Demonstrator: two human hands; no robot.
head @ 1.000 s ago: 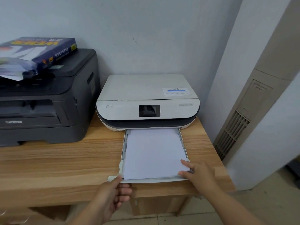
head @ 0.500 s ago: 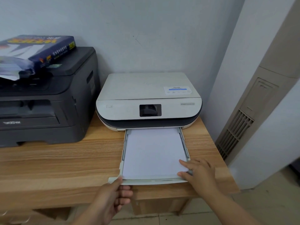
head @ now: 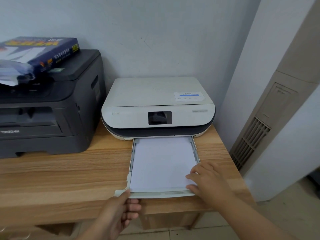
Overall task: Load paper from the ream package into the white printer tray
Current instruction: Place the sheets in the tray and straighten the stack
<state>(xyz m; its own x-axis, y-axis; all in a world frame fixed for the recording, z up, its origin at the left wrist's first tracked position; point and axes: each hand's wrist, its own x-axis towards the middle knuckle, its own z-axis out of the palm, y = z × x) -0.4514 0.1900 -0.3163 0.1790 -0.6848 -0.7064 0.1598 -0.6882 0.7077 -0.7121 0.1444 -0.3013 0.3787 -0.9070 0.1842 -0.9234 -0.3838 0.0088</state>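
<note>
White paper lay flat in the tray, which stood pulled out from the white printer across the wooden surface. The left hand had its grip pinched together on the tray's front left corner. The right hand rested with fingers spread apart on the sheets' near right corner. The ream package, torn open, sat on the black printer.
</note>
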